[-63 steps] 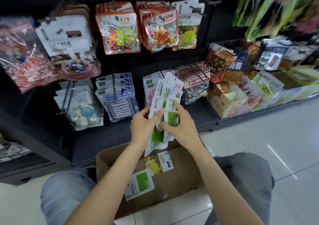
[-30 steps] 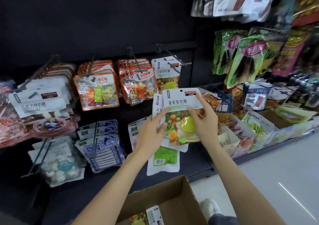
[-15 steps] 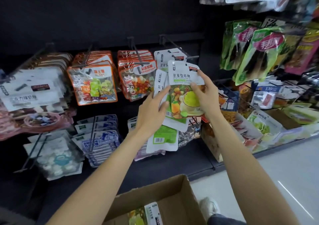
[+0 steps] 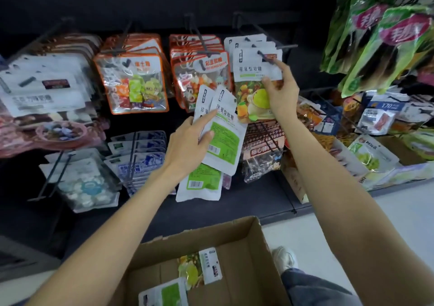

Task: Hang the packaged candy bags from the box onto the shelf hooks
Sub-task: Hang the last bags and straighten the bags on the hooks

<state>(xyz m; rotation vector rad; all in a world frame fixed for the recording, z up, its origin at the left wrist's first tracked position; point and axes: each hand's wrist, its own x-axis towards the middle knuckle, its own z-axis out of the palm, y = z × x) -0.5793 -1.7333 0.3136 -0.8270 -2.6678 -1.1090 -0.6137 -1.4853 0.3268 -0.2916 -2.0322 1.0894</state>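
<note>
- Right hand (image 4: 279,94) pinching the front candy bag (image 4: 256,80) by its white header, index finger raised toward the hook (image 4: 265,55); apparently steadying the bag's hole on the wire.
- Left hand (image 4: 187,146) gripping spare bags (image 4: 220,136), fanned with backs showing, probably ready to feed over one at a time.
- Same hook already carrying matching bags behind the front one.
- Cardboard box (image 4: 253,254) below, open, with more bags (image 4: 199,270) lying flat inside.
</note>
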